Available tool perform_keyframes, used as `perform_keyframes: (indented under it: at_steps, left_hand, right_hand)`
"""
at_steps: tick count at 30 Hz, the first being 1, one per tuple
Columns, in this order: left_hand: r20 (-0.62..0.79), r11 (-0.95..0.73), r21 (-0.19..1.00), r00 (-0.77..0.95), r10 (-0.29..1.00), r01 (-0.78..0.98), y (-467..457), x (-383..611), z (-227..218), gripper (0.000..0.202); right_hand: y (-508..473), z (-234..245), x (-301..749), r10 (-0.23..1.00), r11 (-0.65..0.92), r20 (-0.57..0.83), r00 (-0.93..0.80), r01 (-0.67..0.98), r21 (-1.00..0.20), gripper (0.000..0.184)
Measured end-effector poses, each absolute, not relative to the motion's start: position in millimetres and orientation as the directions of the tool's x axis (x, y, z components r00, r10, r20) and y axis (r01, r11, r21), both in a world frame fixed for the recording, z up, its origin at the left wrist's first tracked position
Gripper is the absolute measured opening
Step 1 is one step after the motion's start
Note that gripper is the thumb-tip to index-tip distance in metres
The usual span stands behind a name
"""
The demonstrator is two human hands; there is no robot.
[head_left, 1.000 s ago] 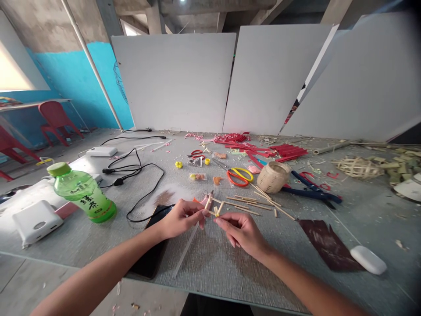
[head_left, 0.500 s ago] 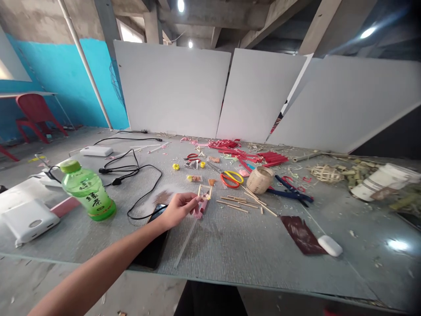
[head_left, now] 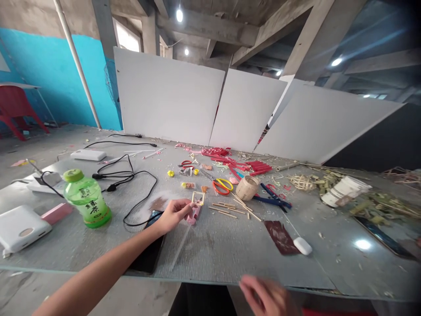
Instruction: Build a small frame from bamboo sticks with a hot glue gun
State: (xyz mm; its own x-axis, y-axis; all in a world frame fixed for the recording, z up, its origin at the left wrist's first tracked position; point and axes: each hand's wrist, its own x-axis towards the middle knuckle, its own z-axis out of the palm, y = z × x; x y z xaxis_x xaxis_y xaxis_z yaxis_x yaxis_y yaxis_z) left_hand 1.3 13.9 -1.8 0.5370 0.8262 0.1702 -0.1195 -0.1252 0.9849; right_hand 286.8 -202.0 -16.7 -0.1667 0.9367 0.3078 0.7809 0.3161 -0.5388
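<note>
My left hand [head_left: 176,215] is closed, with thumb and fingertips pinching a small square frame of pale sticks [head_left: 198,194] just above the table. Close beneath those fingers lies a pink piece [head_left: 194,217], and a clear strip [head_left: 179,251] runs from it toward the front edge. My right hand [head_left: 268,295] is low at the table's front edge, blurred by motion with its fingers partly curled. Whether anything is in it cannot be made out. Several thin wooden sticks [head_left: 223,211] lie right of the frame, near orange-and-yellow-handled scissors [head_left: 221,186].
A green drink bottle [head_left: 87,199] and a white power bank [head_left: 21,230] stand at left, by black cables [head_left: 144,175]. A phone [head_left: 144,254] lies under my left forearm. A round wooden pot [head_left: 247,188], blue-handled pliers [head_left: 272,202], brown sheet [head_left: 279,237] and white case [head_left: 302,245] are at right.
My right hand has come into view at the lower edge. My left hand still pinches the stick frame. The view has turned somewhat to the right.
</note>
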Motion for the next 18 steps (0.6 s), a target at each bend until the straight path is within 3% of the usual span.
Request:
perform_keyframes:
  at_steps: [3,6,13,15,18]
  left_hand:
    - [0.148,-0.089,0.987,0.549,0.822,-0.133,12,2,3,0.058]
    - [0.128,-0.058,0.988,0.554,0.823,-0.143,12,3,5,0.06]
    - [0.085,-0.004,0.99,0.583,0.808,-0.138,16,5,-2,0.06]
    - [0.075,0.004,0.991,0.589,0.804,-0.131,17,6,-5,0.061]
    - [0.074,-0.008,0.993,0.573,0.816,-0.117,19,4,-9,0.062]
  right_hand:
    - [-134,6,267,0.826,0.449,0.52,-0.215,0.809,-0.379,0.026]
    - [-64,25,244,0.773,0.553,0.562,-0.295,0.747,-0.369,0.031]
    - [-13,13,223,0.774,0.627,0.51,-0.375,0.564,-0.537,0.023]
    - [-10,8,226,0.808,0.589,0.476,-0.346,0.49,-0.643,0.02]
    - [-1,1,233,0.92,0.382,0.345,-0.183,0.237,-0.893,0.021]
